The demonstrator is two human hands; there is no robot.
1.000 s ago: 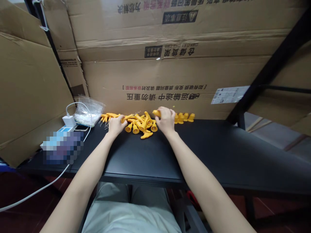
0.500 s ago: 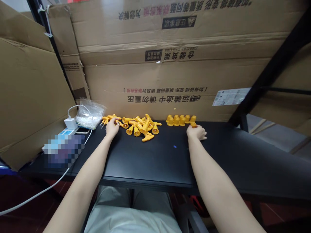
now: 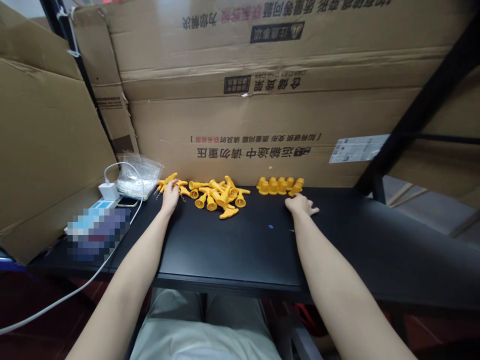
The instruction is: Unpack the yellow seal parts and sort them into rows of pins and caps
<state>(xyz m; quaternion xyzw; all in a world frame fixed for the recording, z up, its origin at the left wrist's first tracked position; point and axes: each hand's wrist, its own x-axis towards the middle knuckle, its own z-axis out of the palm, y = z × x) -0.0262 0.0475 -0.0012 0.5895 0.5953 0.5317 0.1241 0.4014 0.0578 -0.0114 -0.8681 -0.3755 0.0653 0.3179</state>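
Note:
A loose pile of yellow plastic funnel-shaped parts [image 3: 219, 192] lies at the back of the black table [image 3: 232, 245], against the cardboard. My left hand [image 3: 170, 196] is at the pile's left end, its fingers closed on one yellow part [image 3: 168, 179] that tilts up. To the right, a short row of yellow parts [image 3: 277, 185] stands upright. One more part [image 3: 295, 189] lies tilted at the row's right end. My right hand [image 3: 301, 205] rests just in front of that end, fingers spread on the tabletop and holding nothing.
A clear plastic bag [image 3: 138, 174], a white charger [image 3: 108, 190] with its cable, a phone [image 3: 126, 201] and a power strip sit at the table's left. Cardboard sheets [image 3: 262, 115] wall off the back and left. A black frame bar [image 3: 420, 105] slants at the right.
My right hand carried a yellow part from the pile to the right end of the row, let it go, and now lies open. My left hand shifted left and closed on a part.

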